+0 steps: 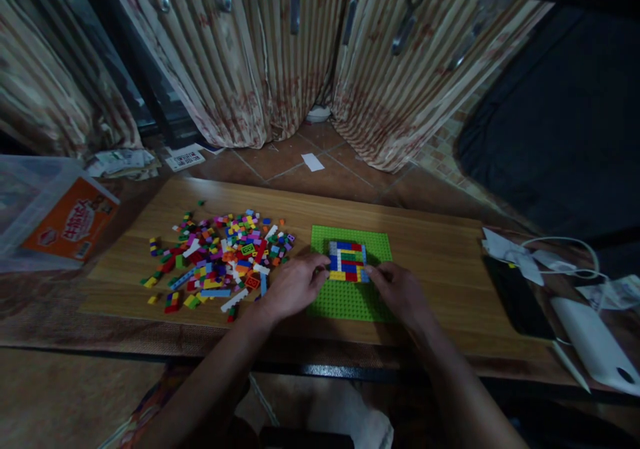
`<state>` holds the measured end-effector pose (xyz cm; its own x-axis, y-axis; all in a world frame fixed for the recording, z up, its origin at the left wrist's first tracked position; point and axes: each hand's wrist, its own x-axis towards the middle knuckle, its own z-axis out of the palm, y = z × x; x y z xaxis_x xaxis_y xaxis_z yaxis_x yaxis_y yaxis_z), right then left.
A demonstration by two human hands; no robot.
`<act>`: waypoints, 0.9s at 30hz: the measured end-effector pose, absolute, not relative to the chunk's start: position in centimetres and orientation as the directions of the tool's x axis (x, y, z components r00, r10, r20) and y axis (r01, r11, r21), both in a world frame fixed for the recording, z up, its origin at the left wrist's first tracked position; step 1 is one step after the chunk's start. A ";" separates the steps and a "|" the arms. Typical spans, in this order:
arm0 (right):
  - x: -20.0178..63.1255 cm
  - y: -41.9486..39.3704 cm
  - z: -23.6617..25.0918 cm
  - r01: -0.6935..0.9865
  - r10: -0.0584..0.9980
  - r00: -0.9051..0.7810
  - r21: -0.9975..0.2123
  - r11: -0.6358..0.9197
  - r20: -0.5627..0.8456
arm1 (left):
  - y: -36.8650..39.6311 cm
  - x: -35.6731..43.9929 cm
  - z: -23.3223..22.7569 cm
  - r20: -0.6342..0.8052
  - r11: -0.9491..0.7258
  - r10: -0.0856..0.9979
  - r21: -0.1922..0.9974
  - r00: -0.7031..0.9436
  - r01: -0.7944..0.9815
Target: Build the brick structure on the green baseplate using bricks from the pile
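Wide wooden board (440,262) across a dim floor space, striped curtains (280,56) behind. Dark phone (517,299) and white power bank (595,349) with cable at far right edge; clear plastic bin (30,189) with orange booklet (70,219) at far left. Green baseplate (345,302) flat on board, centre. Loose pile of mixed bricks (220,262) just left of baseplate, spread wide, not touching it. Small multicoloured brick build (347,261) seated on upper middle of baseplate, rows of blue, red, yellow, white. Left hand (293,286) curled, fingertips at build's lower left corner, seemingly touching or pinching there; whether a brick sits between the fingers, cannot tell. Right hand (400,289) curled at build's lower right corner, fingers closed against it, resting on baseplate. Both hands bracing build from opposite sides. For doing this well, likely: keep baseplate pinned flat, line studs up square before pressing, press straight down not sideways, support neighbouring rows so nothing pops loose. Low light, small parts: check stud alignment by feel too.
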<state>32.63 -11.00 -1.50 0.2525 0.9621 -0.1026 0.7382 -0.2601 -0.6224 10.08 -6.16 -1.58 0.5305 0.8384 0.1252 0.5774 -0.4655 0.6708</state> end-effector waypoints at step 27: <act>31.5 -11.4 -2.7 0.900 0.978 0.208 -0.386 -0.205 -0.034 | -6.8 10.5 -2.0 0.090 -0.422 0.852 0.701 0.516 0.575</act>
